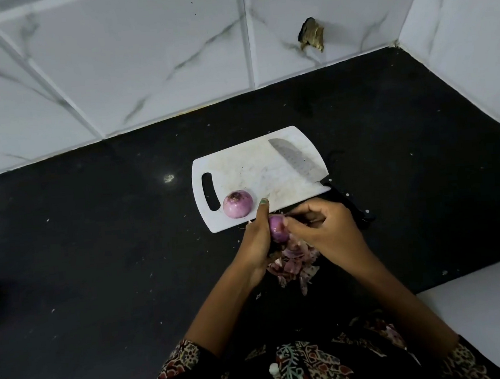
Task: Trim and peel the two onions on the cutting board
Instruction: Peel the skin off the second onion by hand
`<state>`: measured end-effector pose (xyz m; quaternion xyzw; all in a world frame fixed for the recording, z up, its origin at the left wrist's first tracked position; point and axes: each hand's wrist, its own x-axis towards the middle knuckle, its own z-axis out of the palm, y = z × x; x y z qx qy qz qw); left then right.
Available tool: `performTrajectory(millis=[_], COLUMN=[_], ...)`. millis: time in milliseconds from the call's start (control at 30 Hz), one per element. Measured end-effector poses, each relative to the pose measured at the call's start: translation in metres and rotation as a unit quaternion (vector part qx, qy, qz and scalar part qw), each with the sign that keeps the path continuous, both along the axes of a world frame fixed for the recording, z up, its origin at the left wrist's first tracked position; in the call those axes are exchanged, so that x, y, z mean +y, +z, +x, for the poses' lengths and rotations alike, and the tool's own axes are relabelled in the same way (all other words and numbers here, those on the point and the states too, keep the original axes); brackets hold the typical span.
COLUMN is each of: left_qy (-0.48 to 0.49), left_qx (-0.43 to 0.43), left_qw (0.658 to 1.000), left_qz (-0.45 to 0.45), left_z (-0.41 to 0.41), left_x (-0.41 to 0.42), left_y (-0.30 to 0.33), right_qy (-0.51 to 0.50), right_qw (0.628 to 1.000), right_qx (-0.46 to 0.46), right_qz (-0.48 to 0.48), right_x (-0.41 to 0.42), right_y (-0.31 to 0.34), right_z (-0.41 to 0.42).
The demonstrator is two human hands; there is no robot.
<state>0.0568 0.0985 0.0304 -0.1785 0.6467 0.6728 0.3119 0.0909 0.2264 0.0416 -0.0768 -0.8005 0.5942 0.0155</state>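
Your left hand curls around a small purple onion, gripping it just off the near edge of the white cutting board, above the black countertop. The index finger of that hand sticks up past the onion toward the board. Your right hand sits just right of the onion, thumb and fingertips pinched together on a strip of skin at the onion's top; the rest of its fingers are curled in. Under both hands lies a loose pile of purple-and-white onion peels on the countertop. The second onion rests on the near left part of the board, beside the handle slot, pale purple with a dark patch at its top end, untouched by either hand. A broad knife lies along the right side of the board, blade on the board pointing far, black riveted handle hanging off the near right corner onto the countertop. White marbled tile wall stands behind, with a damaged hole far right.
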Motion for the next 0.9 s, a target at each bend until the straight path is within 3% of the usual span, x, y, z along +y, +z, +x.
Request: performTrajectory(millis=[267,467,600,900], left_qy=[-0.028,-0.022,-0.02,-0.017], left_qx=[0.036,0.038,0.086,0.069], left_qw=[0.999,0.999,0.996,0.997], left_qz=[-0.016,-0.01,-0.029,-0.015], left_z=[0.0004,-0.0008,-0.0001,0.0038], left_x=[0.0008,-0.0004,0.0019,-0.0005], left_y=[-0.0014,-0.0018,-0.005,-0.0029], right_qy=[-0.008,0.015,0.01,-0.021], right_qw=[0.999,0.999,1.0,0.999], right_qx=[-0.014,-0.013,-0.014,-0.026], right_qz=[0.029,-0.043,-0.016,-0.025], right_x=[0.0022,-0.0019,-0.0032,0.0022], right_y=[-0.0045,-0.0009,0.0,-0.0076], right_z=[-0.0023,0.0022,0.0018,-0.0005])
